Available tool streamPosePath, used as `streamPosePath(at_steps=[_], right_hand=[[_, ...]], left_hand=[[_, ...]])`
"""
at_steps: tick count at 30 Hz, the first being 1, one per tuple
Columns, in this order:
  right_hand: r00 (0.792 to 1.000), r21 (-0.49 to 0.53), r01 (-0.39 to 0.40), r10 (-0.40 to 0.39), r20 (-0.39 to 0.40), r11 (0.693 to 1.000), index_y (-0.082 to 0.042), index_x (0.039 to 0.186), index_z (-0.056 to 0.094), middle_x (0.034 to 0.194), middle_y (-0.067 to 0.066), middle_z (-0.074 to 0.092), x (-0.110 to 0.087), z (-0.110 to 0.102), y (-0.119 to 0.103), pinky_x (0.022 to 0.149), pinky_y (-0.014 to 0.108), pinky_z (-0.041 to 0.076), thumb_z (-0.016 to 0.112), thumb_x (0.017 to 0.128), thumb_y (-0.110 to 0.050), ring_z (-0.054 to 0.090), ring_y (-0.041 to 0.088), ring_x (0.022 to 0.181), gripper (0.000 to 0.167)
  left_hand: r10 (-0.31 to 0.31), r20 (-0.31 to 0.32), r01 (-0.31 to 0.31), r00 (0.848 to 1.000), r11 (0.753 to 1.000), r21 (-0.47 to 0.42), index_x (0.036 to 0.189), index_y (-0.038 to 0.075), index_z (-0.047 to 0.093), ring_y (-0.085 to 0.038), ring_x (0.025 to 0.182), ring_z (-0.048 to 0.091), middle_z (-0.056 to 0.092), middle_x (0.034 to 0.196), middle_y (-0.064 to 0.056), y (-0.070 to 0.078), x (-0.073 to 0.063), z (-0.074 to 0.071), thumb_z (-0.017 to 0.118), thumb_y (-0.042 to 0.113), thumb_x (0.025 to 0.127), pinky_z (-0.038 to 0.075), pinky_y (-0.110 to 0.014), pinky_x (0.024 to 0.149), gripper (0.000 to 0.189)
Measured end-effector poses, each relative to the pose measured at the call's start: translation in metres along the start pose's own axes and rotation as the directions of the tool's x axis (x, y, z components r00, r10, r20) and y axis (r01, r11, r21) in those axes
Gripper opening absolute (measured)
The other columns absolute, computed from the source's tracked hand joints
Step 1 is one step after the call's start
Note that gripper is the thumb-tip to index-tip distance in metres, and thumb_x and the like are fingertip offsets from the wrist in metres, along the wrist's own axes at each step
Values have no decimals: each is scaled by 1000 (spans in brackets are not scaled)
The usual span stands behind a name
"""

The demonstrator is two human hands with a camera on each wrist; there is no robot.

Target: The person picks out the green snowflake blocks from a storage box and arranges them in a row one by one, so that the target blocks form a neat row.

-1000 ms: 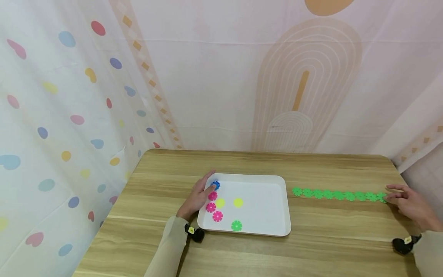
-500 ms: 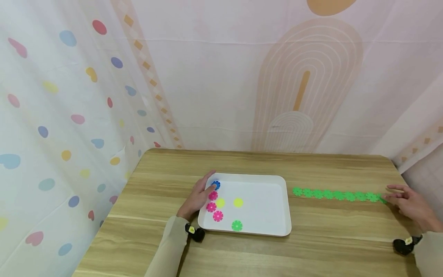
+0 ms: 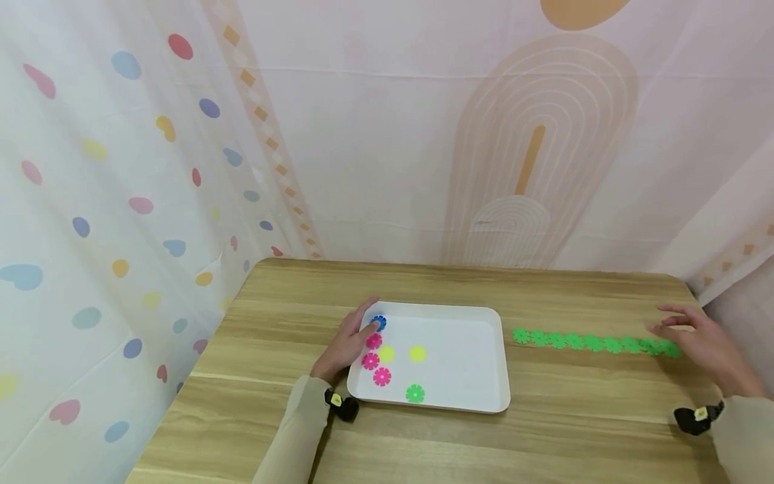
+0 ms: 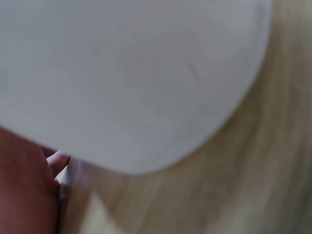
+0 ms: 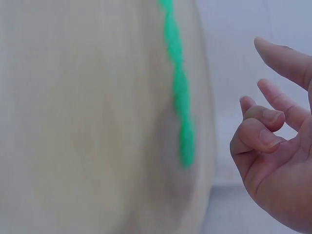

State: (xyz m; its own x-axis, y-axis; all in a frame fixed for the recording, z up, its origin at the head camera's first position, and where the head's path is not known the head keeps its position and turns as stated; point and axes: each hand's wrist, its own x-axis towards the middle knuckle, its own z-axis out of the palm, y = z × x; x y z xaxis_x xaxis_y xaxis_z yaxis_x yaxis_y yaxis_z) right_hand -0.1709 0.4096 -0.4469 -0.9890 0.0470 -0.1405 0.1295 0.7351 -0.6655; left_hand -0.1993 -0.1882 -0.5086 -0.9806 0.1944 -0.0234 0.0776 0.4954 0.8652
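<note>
In the head view my left hand (image 3: pixel 347 344) grips the left side of a white tray (image 3: pixel 459 380), its thumb over the rim by a blue snowflake-shaped plastic disc (image 3: pixel 379 320). The left wrist view shows the tray's pale surface (image 4: pixel 146 87) close up, part of the hand (image 4: pixel 24 190) below it. A straight chain of joined green snowflake discs (image 3: pixel 594 343) lies on the table right of the tray. My right hand (image 3: pixel 701 343) hovers by its right end, holding nothing. In the right wrist view its thumb and fingers stand apart from the green chain (image 5: pixel 181 95).
Inside the tray lie several pink discs (image 3: pixel 382 376), two yellow discs (image 3: pixel 417 353) and a green disc (image 3: pixel 414 394). The wooden table (image 3: pixel 544 437) reaches back to a patterned curtain (image 3: pixel 387 168). Each wrist wears a small black camera.
My right hand has let go of the green chain's end and moved slightly up and left over it, uncovering the last disc. My left hand keeps its hold on the tray.
</note>
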Motion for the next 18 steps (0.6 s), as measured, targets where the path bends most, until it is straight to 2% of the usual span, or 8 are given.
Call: streamPosePath(at_steps=[2, 3, 6, 8, 10, 14, 16, 18], right_hand=[[999, -9, 30, -30, 22, 1000, 6, 152, 25, 138, 37, 38, 2, 1, -15, 78, 54, 44, 52, 101, -46, 37, 57, 122, 78], [998, -6, 51, -51, 38, 999, 6, 151, 27, 138, 36, 39, 3, 2, -23, 78, 50, 46, 53, 101, -45, 39, 55, 122, 76], [990, 40, 114, -117, 76, 993, 5, 150, 30, 136, 32, 43, 8, 10, -45, 76, 43, 51, 55, 101, -40, 60, 24, 109, 72], [982, 85, 146, -155, 108, 986, 3, 148, 32, 135, 28, 44, 12, 17, -61, 74, 36, 52, 56, 101, -38, 60, 4, 98, 68], [972, 134, 176, -194, 133, 975, 1, 148, 35, 133, 26, 46, 14, 26, -78, 74, 36, 52, 57, 101, -36, 55, -6, 93, 64], [943, 190, 236, -272, 193, 953, -4, 143, 44, 127, 22, 51, 18, 44, -114, 72, 36, 50, 61, 99, -33, 61, 9, 96, 55], [922, 218, 271, -318, 220, 937, -6, 138, 49, 122, 21, 54, 20, 53, -132, 68, 34, 49, 63, 98, -29, 63, 13, 94, 48], [893, 244, 320, -378, 245, 915, -5, 132, 54, 116, 22, 57, 24, 63, -148, 63, 31, 47, 66, 96, -22, 64, 14, 87, 42]], left_hand=[[7, 0, -7, 1000, 1000, 5, 156, 26, 31, -36, 149, 16, 26, 162, -6, -1, 0, 0, 48, 29, 104, 11, -65, 117, 54], [14, -1, -14, 1000, 1000, 9, 156, 26, 31, -36, 149, 15, 26, 162, -7, -1, 1, 0, 48, 28, 104, 11, -65, 117, 54], [25, -3, -25, 1000, 1000, 12, 156, 23, 31, -37, 149, 16, 26, 162, -8, -2, 2, 0, 48, 27, 105, 10, -65, 118, 54], [30, -5, -30, 1000, 999, 14, 156, 22, 31, -37, 149, 16, 26, 162, -8, -2, 3, 0, 48, 26, 105, 10, -65, 118, 54], [26, -3, -26, 1000, 1000, 9, 156, 22, 31, -37, 149, 15, 26, 162, -8, -2, 3, -1, 48, 27, 105, 10, -65, 118, 54], [30, -3, -30, 1000, 999, 14, 156, 22, 31, -37, 149, 16, 26, 162, -8, -2, 2, -1, 48, 25, 105, 11, -65, 118, 54], [31, -6, -31, 1000, 999, 20, 156, 23, 31, -37, 149, 17, 27, 162, -9, -2, 2, 0, 48, 25, 105, 11, -64, 118, 54], [35, -6, -34, 999, 999, 26, 156, 23, 31, -37, 149, 17, 27, 162, -9, -2, 2, 0, 48, 25, 104, 12, -64, 118, 54]])
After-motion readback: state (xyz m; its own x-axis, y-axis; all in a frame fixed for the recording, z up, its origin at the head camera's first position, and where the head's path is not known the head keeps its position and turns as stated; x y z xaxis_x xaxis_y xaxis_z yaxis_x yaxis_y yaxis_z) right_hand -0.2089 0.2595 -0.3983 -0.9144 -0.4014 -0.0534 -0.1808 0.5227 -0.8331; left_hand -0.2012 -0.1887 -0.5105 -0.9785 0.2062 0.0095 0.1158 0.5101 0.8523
